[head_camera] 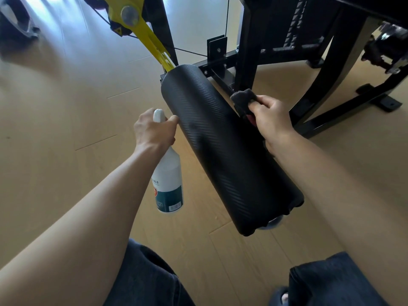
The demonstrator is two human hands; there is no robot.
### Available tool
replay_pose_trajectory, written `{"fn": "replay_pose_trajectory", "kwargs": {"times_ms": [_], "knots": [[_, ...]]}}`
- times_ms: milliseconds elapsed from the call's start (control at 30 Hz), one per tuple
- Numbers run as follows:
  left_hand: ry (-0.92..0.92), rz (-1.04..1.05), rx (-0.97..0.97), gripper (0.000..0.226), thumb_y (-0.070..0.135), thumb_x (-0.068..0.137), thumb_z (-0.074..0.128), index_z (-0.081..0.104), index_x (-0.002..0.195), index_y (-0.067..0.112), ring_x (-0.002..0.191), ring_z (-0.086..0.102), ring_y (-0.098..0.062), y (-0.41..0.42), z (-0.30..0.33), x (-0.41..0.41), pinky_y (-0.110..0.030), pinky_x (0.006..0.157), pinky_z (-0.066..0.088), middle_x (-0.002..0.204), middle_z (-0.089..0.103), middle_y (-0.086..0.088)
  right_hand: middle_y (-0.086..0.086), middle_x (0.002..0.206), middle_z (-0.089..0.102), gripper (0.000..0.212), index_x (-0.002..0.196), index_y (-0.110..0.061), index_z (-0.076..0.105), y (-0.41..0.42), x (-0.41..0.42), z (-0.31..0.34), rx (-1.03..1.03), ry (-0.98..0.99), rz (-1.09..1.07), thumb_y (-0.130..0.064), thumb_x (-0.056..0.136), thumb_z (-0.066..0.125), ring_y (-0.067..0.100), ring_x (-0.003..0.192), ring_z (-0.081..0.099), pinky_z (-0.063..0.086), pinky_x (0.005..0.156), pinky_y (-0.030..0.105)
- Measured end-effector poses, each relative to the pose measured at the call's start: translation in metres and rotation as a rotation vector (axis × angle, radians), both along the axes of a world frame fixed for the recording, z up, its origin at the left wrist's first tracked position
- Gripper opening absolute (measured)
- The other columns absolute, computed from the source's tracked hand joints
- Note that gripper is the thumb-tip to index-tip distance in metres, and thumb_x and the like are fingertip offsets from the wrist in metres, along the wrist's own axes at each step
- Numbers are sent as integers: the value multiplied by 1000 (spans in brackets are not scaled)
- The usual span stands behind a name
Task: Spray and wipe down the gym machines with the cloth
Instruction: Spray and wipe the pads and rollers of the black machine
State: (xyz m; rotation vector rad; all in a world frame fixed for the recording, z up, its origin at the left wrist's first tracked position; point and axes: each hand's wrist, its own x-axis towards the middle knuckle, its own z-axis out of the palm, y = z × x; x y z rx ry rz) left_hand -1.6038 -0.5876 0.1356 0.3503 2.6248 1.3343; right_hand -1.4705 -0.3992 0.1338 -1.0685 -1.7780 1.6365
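Left hand (154, 129) grips spray bottle (169, 180) — right-hand fingers (262, 102) pinch cloth (242, 99).

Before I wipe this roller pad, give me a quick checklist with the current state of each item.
1. Cloth in hand: ok. The right hand grips the dark cloth.
2. Cloth on the pad: ok. It sits against the far edge of the roller pad.
3. Bottle secured: ok. The left hand holds the spray bottle by its neck, beside the pad.
4. Pad sprayed: cannot tell. No clear wet film shows on the textured surface.
5. Pad held steady: cannot tell. The left fingertips reach the pad's edge, but whether they press on it is unclear.
6. Wipe path clear: ok. Nothing lies on the pad's top.
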Motion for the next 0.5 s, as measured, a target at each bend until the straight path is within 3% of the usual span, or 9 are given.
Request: {"fn": "replay_pose_trajectory", "kwargs": {"times_ms": [133,233,300,500], "knots": [[-47,75,69,28,31,98,65,54,74,20,54,59,-16,4,6,-3,-29,61,51,74,65,-10,-6,98,73,17,109,-28,72,-1,1,3,-12,12,3,-21,103,57,5,83,69,60,87,26],[-80,49,70,26,27,94,65,57,72,17,52,59,-19,9,11,-3,-33,66,57,64,63,-7,-3,101,74,16,106,-29,72,1,3,3,-21,7,-3,-22,102,59,11,91,70,59,90,29],[-95,18,41,21,30,92,68,60,77,17,54,60,-19,8,10,-1,-36,69,60,67,65,-7,-2,105,75,17,110,-28,73,3,4,3,-48,10,-20,-23,102,60,12,96,71,59,86,26],[-196,-108,60,15,29,90,76,62,89,24,59,60,-19,-2,13,5,-42,72,61,81,66,-9,-8,92,72,18,92,-31,69,13,9,9,-101,10,-80,-21,102,59,9,91,69,54,73,21]]}}
